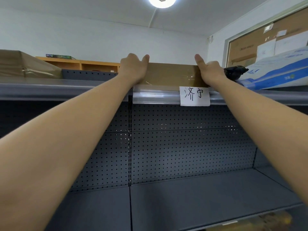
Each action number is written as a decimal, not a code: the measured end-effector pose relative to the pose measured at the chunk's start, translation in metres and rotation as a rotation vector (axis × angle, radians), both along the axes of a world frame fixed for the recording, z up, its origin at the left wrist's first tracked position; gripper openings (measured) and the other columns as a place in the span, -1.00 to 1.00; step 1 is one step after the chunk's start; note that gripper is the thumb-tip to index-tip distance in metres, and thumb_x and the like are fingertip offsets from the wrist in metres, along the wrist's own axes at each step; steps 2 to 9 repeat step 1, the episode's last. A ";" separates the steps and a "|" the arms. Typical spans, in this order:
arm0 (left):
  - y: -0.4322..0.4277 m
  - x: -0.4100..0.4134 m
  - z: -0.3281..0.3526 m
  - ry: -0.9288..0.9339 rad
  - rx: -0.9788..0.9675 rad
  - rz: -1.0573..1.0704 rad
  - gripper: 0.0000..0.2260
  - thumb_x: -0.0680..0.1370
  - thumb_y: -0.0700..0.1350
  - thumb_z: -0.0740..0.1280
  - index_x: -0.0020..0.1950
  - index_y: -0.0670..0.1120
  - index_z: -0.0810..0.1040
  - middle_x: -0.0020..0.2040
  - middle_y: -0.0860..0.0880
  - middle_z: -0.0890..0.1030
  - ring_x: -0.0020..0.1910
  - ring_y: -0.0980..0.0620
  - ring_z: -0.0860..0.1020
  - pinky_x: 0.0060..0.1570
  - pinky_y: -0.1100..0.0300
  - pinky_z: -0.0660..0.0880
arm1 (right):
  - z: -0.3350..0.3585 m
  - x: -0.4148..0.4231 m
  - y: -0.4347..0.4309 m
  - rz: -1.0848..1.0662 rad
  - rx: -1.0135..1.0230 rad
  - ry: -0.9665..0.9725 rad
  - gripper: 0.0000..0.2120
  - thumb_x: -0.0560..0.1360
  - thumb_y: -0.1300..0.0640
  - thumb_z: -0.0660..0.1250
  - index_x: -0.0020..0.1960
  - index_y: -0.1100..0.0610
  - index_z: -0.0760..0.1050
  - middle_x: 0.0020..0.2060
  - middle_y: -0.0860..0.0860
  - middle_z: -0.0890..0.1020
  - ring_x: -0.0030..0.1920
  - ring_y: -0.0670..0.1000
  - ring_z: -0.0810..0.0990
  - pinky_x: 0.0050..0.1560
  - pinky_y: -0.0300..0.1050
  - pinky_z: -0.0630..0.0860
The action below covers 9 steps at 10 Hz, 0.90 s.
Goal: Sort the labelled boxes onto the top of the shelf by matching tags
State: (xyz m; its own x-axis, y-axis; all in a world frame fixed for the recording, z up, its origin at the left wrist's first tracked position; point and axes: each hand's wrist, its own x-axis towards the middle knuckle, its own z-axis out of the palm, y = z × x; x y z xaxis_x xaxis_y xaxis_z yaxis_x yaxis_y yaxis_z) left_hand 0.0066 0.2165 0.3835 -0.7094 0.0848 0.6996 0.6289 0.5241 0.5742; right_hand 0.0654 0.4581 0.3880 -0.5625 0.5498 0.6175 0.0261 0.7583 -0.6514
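Note:
A brown cardboard box (pixel 171 75), sealed with clear tape, rests on the top of the grey shelf (pixel 66 90), just above a white paper tag (pixel 194 96) with handwritten characters on the shelf's front rail. My left hand (pixel 133 69) presses flat against the box's left end, thumb up. My right hand (pixel 210 70) is flat against its right end, thumb up. Both arms reach up and forward. No label on the box is visible from here.
Another taped cardboard box (pixel 25 65) sits at the far left of the shelf top. A blue-and-white package (pixel 275 72) and a black bag (pixel 235 72) lie at the right. Below is a grey pegboard back and a lower shelf board (pixel 200 197). A wooden cabinet (pixel 80 63) stands behind.

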 end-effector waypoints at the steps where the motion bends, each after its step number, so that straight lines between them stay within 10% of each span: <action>1: -0.003 0.010 -0.004 0.173 0.051 -0.003 -0.54 0.65 0.02 0.13 0.46 -0.22 0.33 0.39 -0.21 0.44 0.35 -0.15 0.40 0.05 0.21 0.23 | -0.003 0.007 -0.014 0.001 0.148 0.098 -0.44 0.62 -0.28 0.10 0.11 0.22 0.53 0.02 0.16 0.61 0.05 0.14 0.54 -0.09 -0.12 0.33; 9: -0.003 0.010 -0.004 0.173 0.051 -0.003 -0.54 0.65 0.02 0.13 0.46 -0.22 0.33 0.39 -0.21 0.44 0.35 -0.15 0.40 0.05 0.21 0.23 | -0.003 0.007 -0.014 0.001 0.148 0.098 -0.44 0.62 -0.28 0.10 0.11 0.22 0.53 0.02 0.16 0.61 0.05 0.14 0.54 -0.09 -0.12 0.33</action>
